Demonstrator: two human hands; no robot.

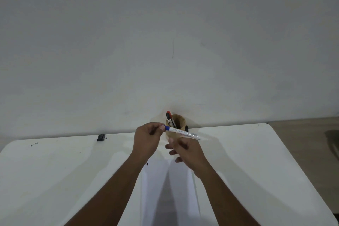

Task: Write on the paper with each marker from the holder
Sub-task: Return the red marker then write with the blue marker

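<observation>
A white marker with a blue cap end [180, 132] lies almost level in the air in front of the wooden holder [180, 123]. My left hand [147, 138] pinches its blue end. My right hand [187, 151] is just below the marker's right half, fingers loosely curled; whether it touches the marker I cannot tell. The holder stands at the table's far edge by the wall and contains a red-capped marker [169, 114] and a black one [172, 122]. A white sheet of paper [165, 189] lies on the table between my forearms.
The white table [55, 170] has rounded far corners and meets a plain wall. A small black object [101, 137] sits at the far edge on the left. Another dark object [186, 128] shows just right of the holder. Floor is visible at the right.
</observation>
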